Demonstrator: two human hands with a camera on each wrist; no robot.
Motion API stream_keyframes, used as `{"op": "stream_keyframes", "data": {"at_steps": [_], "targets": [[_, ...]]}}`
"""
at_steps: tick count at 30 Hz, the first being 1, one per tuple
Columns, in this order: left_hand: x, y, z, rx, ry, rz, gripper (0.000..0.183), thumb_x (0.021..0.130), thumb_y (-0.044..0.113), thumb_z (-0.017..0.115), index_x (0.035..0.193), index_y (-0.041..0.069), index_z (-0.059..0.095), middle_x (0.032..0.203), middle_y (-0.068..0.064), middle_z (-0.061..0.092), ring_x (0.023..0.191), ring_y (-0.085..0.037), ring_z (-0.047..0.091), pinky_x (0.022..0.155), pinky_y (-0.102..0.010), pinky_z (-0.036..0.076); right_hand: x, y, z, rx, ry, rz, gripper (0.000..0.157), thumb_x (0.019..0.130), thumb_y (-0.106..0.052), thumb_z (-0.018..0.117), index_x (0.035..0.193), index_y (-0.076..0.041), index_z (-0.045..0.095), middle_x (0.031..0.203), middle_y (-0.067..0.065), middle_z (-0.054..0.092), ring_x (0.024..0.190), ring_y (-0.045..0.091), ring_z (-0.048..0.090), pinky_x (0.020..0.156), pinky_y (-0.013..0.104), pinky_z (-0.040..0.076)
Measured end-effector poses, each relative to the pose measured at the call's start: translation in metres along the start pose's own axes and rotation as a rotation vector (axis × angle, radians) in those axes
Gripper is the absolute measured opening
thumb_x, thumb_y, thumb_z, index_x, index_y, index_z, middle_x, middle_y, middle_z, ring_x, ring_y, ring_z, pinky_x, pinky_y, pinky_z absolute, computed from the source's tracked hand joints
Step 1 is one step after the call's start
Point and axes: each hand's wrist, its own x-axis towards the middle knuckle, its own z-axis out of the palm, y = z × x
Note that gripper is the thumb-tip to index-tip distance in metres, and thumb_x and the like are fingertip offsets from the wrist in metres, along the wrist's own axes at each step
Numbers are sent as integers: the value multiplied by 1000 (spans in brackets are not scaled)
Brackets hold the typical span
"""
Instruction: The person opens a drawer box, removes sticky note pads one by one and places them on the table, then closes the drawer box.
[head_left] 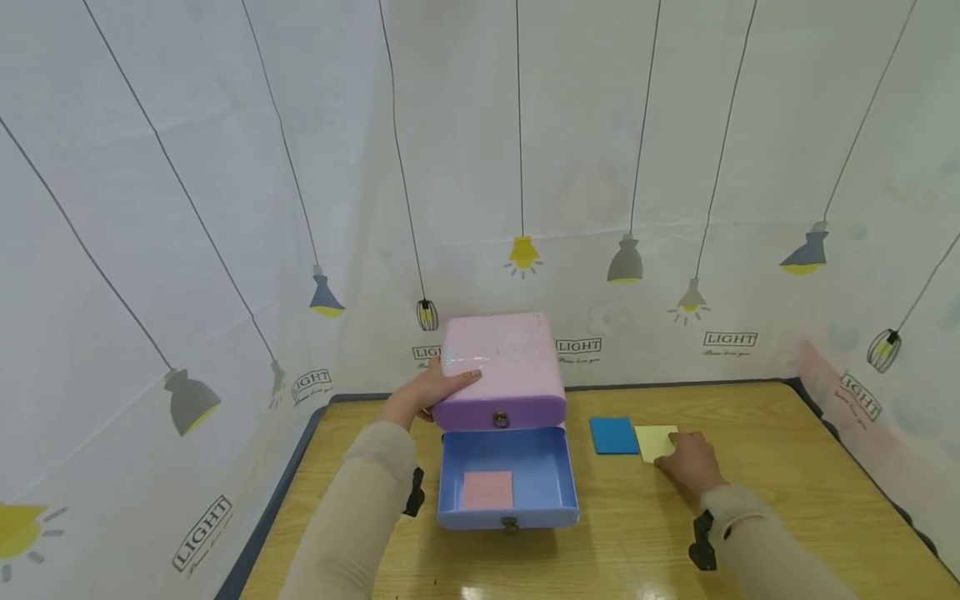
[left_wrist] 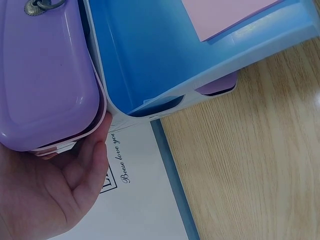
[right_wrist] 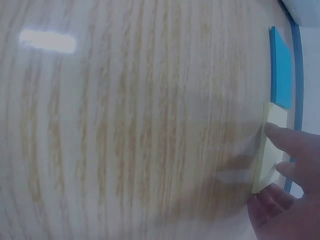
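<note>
Notepad [head_left: 651, 442], yellow, partly behind right hand [head_left: 693, 462], left hand [head_left: 433, 387] partly behind cabinet [head_left: 504, 354]

I'm somewhere booth-like: wood-grain worktop [head_left: 630, 542], pale sheeting [head_left: 465, 125] on three sides printed with lamps [head_left: 626, 262] and LIGHT labels [head_left: 731, 339]. Home or lab, I can't tell.
</note>
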Motion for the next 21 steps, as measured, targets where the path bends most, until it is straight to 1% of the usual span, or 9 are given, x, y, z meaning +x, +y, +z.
{"op": "stream_keyframes", "data": {"at_steps": [6, 9, 12, 15, 21], "targets": [[-1, 0, 0, -12, -3, -2, 115, 77, 75, 62, 155, 13, 5, 128, -21, 48, 90, -31, 62, 74, -48, 56, 8, 2, 1, -11, -13, -2, 58, 82, -14, 75, 121, 23, 52, 117, 42, 48, 110, 56, 43, 94, 64, 38], [-2, 0, 0, -7, -6, -7, 116, 76, 76, 62, 155, 13, 4, 128, -21, 49, 91, -31, 62, 72, -46, 56, 10, 2, 1, -26, -11, -12, 56, 82, -13, 75, 120, 22, 54, 117, 41, 50, 111, 56, 43, 95, 64, 37], [-2, 0, 1, -5, -5, -10, 116, 76, 75, 62, 155, 13, 4, 128, -21, 49, 91, -31, 62, 69, -43, 55, 10, 0, 1, -42, 7, -42, 52, 82, -11, 73, 117, 22, 55, 118, 40, 53, 113, 57, 43, 96, 64, 36], [-3, 0, 0, -10, -7, -6, 114, 78, 74, 62, 155, 13, 4, 128, -21, 48, 91, -31, 62, 70, -43, 55, 9, -3, 0, -49, 24, -63, 48, 83, -9, 72, 116, 22, 57, 118, 40, 53, 113, 58, 44, 96, 65, 36], [-4, 2, 0, -9, 0, 3, 111, 79, 72, 61, 155, 12, 5, 129, -21, 48, 91, -32, 62, 70, -44, 55, 11, -6, 1, -73, 28, -59, 45, 85, -10, 70, 115, 22, 57, 118, 39, 54, 113, 57, 45, 96, 64, 36]]}}
